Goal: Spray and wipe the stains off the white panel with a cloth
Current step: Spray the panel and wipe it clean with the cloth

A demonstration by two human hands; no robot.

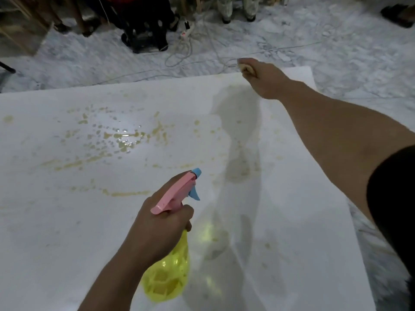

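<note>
A large white panel (pixel 280 176) lies flat on the floor and fills most of the view. Yellowish-brown stains and wet droplets (pixel 121 138) are scattered over its left and middle. My left hand (pixel 161 223) grips a spray bottle (pixel 167 281) with a yellow body, pink head and blue nozzle, held above the panel's near middle, nozzle pointing away. My right hand (pixel 267 81) is stretched to the panel's far edge, closed around a crumpled stained cloth (pixel 246 67) that presses near that edge.
Grey-white marbled floor (pixel 336 41) surrounds the panel. Beyond the far edge lie a power strip with tangled cables (pixel 186 34), dark furniture legs (pixel 143 30) and wooden frames. A dark shoe (pixel 397 15) sits at the top right.
</note>
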